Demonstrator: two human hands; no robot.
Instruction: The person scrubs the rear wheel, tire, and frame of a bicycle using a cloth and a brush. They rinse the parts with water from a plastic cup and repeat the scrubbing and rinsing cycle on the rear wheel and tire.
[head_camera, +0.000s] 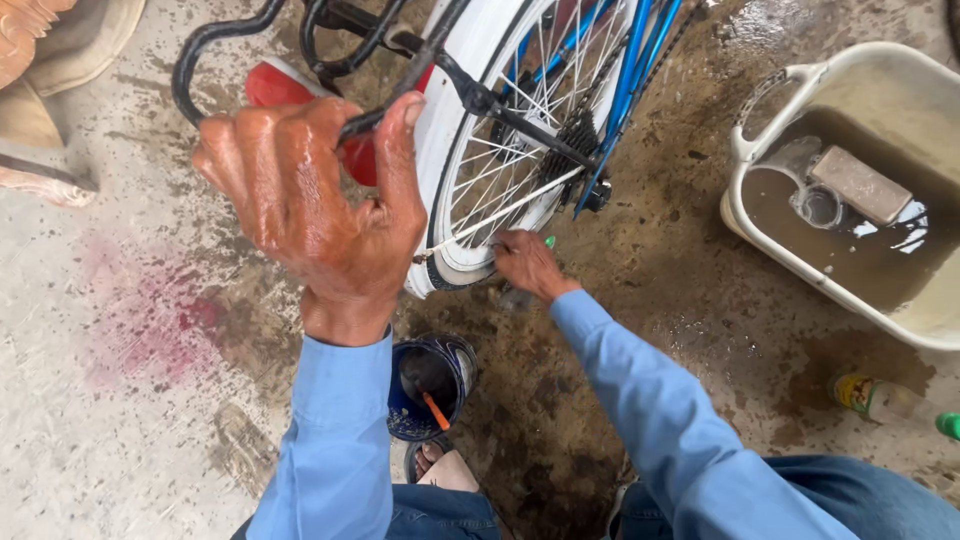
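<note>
Two hands on one bicycle, and both are busy. Left hand (320, 215) is up high, wet and grimy, fingers curled tight around a black rack (250, 25) bar just above the red reflector (275, 85), a firm closed hold that steadies the bike. Right hand (527, 265) is down low at the bottom of the rear wheel (500, 170), pressed against the white tyre (445, 275) where it meets the floor (130, 400); its fingers seem pinched on something small with a green tip, though what it is I cannot tell (too small, half hidden).

Wheel sits near the middle of the wet floor, blue frame (625, 90) and chain sprocket just behind it. Off toward the right edge, a cream tub (790, 265) of murky water holds a block and a glass. A plastic bottle (885, 400) lies near the bottom right corner, and a dark blue can (430, 385) with an orange-tipped stick stands between the person's knees, close by a sandalled foot.

Risks, as I judge them: that left hand looks slick, so it could slide on the bar and let the bike tip. Floor is soaked, so the tyre could skid sideways under pressure. Right-hand fingers are close to the spokes; a rolling wheel could nip them. One careless knee and that can goes over.
</note>
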